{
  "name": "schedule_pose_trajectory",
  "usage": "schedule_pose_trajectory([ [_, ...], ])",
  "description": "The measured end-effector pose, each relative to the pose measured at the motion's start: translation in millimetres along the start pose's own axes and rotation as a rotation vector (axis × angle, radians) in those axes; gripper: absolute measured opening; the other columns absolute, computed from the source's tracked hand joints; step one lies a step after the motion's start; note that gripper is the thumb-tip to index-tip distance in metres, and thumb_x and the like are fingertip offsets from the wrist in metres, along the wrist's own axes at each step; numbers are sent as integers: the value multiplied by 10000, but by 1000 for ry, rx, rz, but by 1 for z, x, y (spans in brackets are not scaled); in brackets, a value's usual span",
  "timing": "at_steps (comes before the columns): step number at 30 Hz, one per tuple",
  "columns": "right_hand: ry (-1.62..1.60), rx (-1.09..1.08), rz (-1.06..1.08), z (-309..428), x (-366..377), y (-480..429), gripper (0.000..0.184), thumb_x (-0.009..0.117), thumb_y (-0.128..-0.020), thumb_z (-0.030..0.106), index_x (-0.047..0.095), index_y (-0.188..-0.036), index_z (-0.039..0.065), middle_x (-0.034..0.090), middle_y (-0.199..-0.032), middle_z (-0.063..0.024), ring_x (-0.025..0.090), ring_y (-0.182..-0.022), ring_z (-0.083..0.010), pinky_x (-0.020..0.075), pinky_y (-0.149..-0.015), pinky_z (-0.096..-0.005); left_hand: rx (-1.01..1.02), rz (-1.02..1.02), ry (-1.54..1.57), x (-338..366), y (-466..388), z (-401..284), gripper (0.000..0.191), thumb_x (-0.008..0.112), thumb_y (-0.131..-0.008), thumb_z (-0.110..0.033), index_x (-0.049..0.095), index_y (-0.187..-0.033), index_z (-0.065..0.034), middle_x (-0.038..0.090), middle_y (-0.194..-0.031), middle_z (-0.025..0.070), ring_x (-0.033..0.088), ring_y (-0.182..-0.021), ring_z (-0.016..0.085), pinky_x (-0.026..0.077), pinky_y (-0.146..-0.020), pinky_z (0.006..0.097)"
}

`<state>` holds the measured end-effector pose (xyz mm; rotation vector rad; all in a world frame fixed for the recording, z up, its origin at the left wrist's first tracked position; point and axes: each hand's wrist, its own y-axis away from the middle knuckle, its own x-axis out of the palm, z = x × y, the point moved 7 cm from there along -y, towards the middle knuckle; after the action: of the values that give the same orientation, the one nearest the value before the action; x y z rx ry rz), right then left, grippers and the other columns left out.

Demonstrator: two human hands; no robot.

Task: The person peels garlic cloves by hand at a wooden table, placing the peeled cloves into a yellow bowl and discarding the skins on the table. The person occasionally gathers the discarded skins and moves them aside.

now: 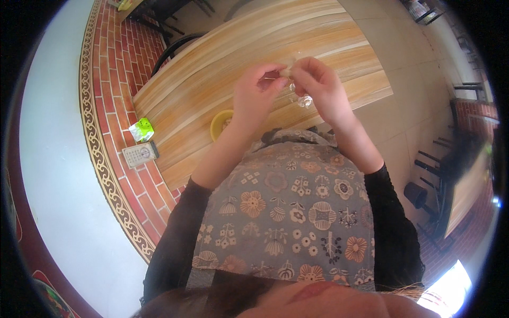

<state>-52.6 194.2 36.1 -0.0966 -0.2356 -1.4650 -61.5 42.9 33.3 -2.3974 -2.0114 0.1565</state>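
Over a wood-grain table (191, 91), my left hand (258, 93) and my right hand (318, 85) meet at the fingertips. Both pinch a small pale piece (285, 72), possibly a garlic clove; blur keeps its kind uncertain. Thin whitish, translucent scraps (305, 101) lie on the tabletop below my right hand, partly hidden by it. Beside my left forearm stands a yellow bowl (216, 125) with pale pieces in it, its right side covered by the arm.
A green-and-white tissue pack (143, 129) and a small sign with writing (139, 154) are by the brick-patterned wall (115, 119) at the left. A black chair (171, 49) stands behind the table. A dark bucket (415, 194) and further furniture are at the right.
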Motion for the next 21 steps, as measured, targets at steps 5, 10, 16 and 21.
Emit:
schedule_pose_trajectory([
  [5,127,-20,41,0,-2,1,174,627,-975,178,630,-958,5,588,-751,8,504,-661,-43,414,-580,-221,66,72,-245,1,-1,-14,279,728,-880,-41,679,-1151,-2,708,-1058,74,678,-947,128,550,-822,261],
  [10,68,-5,30,-4,-2,0,163,614,-977,163,626,-947,3,580,-739,9,509,-657,-50,417,-582,-222,6,67,-147,2,-1,-12,273,725,-882,-32,679,-1148,8,705,-1059,75,676,-945,124,550,-837,254],
  [16,21,-36,-10,-2,-3,-1,157,600,-982,156,629,-949,6,591,-739,0,543,-667,-67,436,-615,-223,-43,79,146,2,-1,-3,270,685,-912,-15,659,-1180,5,700,-1077,86,668,-968,141,557,-852,267],
  [21,-231,3,-160,-12,-20,-7,132,587,-990,132,607,-914,26,604,-763,-16,563,-703,-89,467,-652,-238,-105,38,258,-1,-3,-4,264,679,-919,-20,658,-1181,0,698,-1069,80,661,-955,139,558,-833,274],
])
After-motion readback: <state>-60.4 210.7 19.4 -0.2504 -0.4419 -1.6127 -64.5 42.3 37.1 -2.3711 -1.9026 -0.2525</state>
